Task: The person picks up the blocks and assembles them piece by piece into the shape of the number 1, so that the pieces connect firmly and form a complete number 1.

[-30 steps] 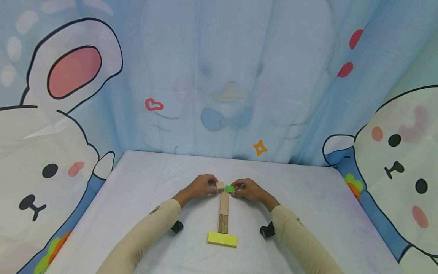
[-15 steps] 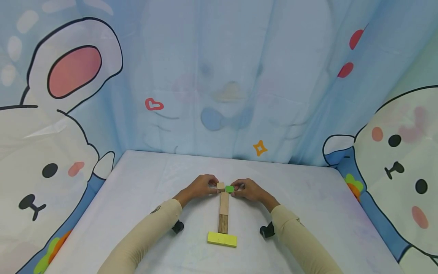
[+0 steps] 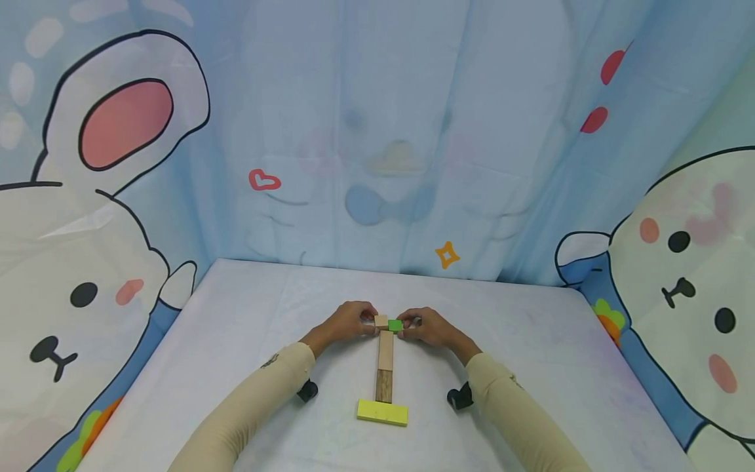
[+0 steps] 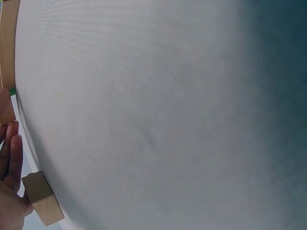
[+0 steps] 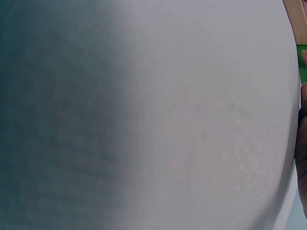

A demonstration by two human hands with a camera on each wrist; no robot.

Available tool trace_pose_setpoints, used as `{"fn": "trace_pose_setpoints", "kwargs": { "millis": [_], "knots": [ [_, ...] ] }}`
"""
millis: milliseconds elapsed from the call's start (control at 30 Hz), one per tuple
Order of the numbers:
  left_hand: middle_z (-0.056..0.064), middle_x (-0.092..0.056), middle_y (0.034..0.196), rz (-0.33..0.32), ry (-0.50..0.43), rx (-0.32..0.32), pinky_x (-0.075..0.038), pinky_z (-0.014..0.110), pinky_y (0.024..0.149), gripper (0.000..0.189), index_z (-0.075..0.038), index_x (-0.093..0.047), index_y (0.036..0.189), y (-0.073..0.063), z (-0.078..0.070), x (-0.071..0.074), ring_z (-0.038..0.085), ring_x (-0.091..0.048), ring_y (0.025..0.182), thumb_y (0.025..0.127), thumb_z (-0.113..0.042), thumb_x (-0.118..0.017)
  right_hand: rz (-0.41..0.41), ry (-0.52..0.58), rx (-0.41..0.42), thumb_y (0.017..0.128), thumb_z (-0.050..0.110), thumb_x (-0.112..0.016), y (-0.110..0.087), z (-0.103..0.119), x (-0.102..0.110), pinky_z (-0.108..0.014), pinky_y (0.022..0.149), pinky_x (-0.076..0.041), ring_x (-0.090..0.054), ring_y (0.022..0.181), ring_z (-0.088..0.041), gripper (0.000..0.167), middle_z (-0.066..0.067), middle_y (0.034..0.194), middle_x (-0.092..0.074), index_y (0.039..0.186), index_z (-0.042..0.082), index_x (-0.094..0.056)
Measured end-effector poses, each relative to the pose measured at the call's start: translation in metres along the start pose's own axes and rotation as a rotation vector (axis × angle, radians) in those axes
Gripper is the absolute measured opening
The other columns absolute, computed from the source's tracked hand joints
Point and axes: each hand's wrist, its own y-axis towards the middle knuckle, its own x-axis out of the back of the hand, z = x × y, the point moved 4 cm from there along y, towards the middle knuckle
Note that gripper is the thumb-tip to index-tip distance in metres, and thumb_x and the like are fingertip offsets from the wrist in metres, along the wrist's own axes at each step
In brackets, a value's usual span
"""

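Note:
In the head view my left hand [image 3: 347,320] pinches a small plain wooden block [image 3: 381,322] between fingertips and thumb. Facing it, my right hand [image 3: 432,327] pinches a small green block [image 3: 395,325]. The two blocks stand side by side at the far end of a light wooden block [image 3: 386,351]. A darker brown block [image 3: 384,385] continues that line toward me, ending at a long yellow block [image 3: 382,412] set crosswise. In the left wrist view, another wooden block [image 4: 43,199] shows beside the lower part of the left hand; the head view hides it.
A white cloth covers the table [image 3: 531,367]. Behind it hangs a blue curtain [image 3: 389,85] printed with cartoon animals. Black wrist cameras sit under both sleeves, the left camera [image 3: 307,391] and the right camera [image 3: 460,397] flanking the row of blocks.
The plain wooden block has shifted slightly right and the green one slightly left, so the narrow gap between them has closed. Both hands keep their pinch.

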Motion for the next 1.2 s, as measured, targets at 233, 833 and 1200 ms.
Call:
{"fn": "trace_pose_setpoints", "kwargs": {
  "millis": [233, 833, 1200],
  "knots": [
    [0.001, -0.069, 0.102, 0.001, 0.002, 0.014, -0.051, 0.034, 0.09, 0.032, -0.007, -0.068, 0.114, -0.0004, -0.0004, -0.0002, 0.012, -0.062, 0.094, 0.089, -0.023, -0.078, -0.001, 0.0, -0.002, 0.087, 0.022, -0.078, 0.0012, -0.0024, -0.001, -0.031, 0.075, -0.042, -0.051, 0.086, -0.015, 0.033, 0.002, 0.092, -0.062, 0.117, 0.009, -0.071],
    [-0.001, -0.07, 0.103, 0.018, 0.017, 0.018, -0.051, 0.034, 0.09, 0.031, -0.009, -0.068, 0.115, 0.0026, 0.0029, -0.0022, 0.011, -0.063, 0.094, 0.089, -0.023, -0.077, -0.005, -0.002, -0.025, 0.087, 0.023, -0.079, 0.0018, -0.0017, -0.0012, -0.031, 0.076, -0.042, -0.052, 0.086, -0.015, 0.033, 0.002, 0.092, -0.062, 0.117, 0.01, -0.071],
    [0.0, -0.07, 0.103, 0.018, 0.013, 0.018, -0.051, 0.034, 0.09, 0.031, -0.009, -0.068, 0.115, 0.0025, 0.0026, -0.002, 0.011, -0.063, 0.095, 0.089, -0.023, -0.077, -0.001, -0.016, -0.029, 0.087, 0.024, -0.078, 0.0022, -0.0031, -0.0017, -0.03, 0.077, -0.042, -0.052, 0.087, -0.015, 0.034, 0.002, 0.093, -0.063, 0.118, 0.011, -0.071]
  ]
}}
